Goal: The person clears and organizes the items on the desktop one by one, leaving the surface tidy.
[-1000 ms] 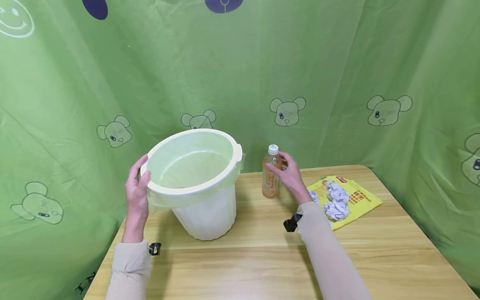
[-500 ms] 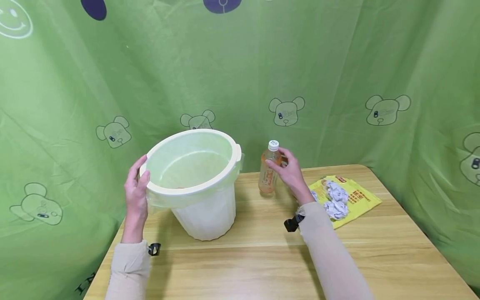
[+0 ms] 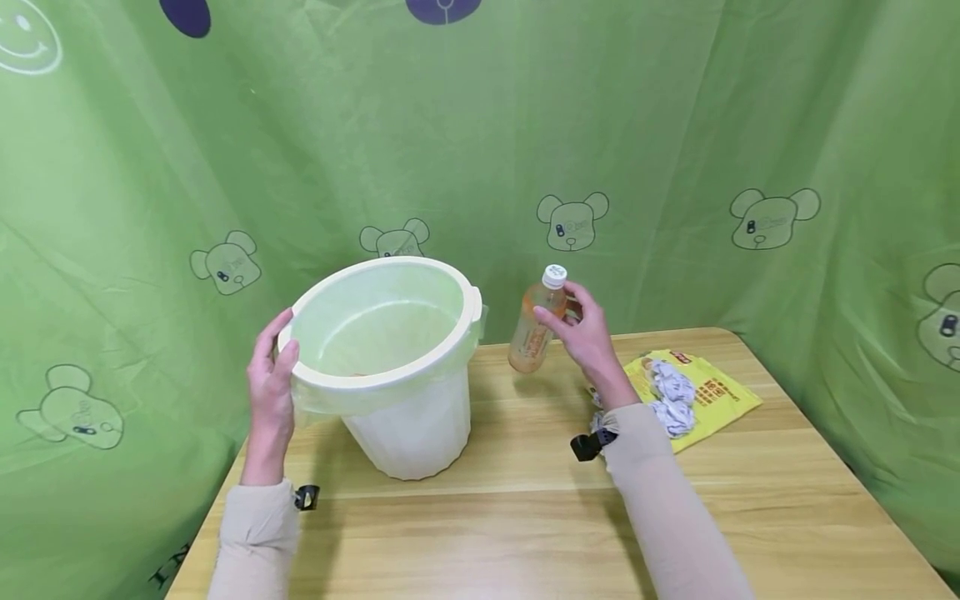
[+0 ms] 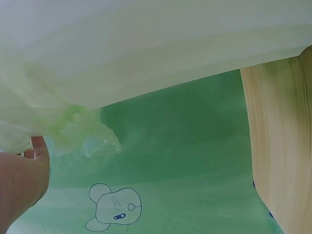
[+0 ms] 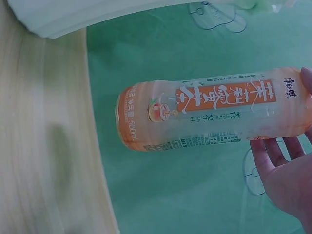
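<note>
My right hand [image 3: 588, 333] grips a plastic drink bottle [image 3: 534, 329] with a white cap and an orange label, thumb on one side and fingers on the other. The bottle tilts, its base toward the bin, and in the right wrist view the bottle [image 5: 204, 112] is clear of the table. My left hand [image 3: 272, 375] holds the left rim of a white trash bin [image 3: 412, 433], thumb outside the front of the rim. A thin pale green bag [image 3: 390, 333] lines the bin and folds over its rim; in the left wrist view the bag [image 4: 73, 126] hangs beside my fingers.
To the right, a yellow plastic packet [image 3: 720, 408] lies flat with crumpled white paper balls [image 3: 672, 387] on it. The wooden table [image 3: 540, 517] reaches back to a green curtain [image 3: 480, 125] with bear-head prints. A bit of something orange shows inside the bin.
My right hand has raised the bottle off the table and tipped its base leftward toward the bin. The left hand and the bin have stayed in place.
</note>
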{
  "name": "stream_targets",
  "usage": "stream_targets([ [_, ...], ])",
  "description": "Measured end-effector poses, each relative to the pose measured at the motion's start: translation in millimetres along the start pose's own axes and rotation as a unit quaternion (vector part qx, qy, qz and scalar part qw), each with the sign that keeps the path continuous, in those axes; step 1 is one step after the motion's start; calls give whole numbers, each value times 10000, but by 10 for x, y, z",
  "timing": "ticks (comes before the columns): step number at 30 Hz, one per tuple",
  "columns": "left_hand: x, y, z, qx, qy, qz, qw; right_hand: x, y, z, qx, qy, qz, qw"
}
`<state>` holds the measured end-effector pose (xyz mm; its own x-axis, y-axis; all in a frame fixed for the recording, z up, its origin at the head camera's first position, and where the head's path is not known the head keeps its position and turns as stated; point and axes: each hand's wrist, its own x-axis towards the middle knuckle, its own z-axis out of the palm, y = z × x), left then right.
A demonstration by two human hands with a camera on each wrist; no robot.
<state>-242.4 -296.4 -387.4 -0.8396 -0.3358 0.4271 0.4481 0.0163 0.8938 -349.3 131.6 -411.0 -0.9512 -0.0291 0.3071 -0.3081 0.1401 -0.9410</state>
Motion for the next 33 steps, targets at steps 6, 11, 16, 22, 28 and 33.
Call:
stream_targets([
  [6, 15, -17, 2, -47, 17, 77, 10000, -4, -161, -20, 286, 129, -352, 9989],
  [11, 12, -13, 5, -52, 34, 86, 9999, -30, -293, -38, 412, 279, -516, 9974],
  [16, 12, -7, 5, -43, 41, 93, 9999, -47, -407, -49, 570, 493, -810, 9939],
  [22, 13, -6, 6, -45, 46, 77, 9999, -82, -556, -66, 680, 760, -1199, 9875],
  [28, 9, -8, 9, -55, 51, 75, 9999, -129, -722, -77, 1097, 944, -1440, 9789],
  [33, 6, -9, 12, -68, 37, 62, 10000, -165, -826, -85, 1473, 1096, -1726, 9677],
])
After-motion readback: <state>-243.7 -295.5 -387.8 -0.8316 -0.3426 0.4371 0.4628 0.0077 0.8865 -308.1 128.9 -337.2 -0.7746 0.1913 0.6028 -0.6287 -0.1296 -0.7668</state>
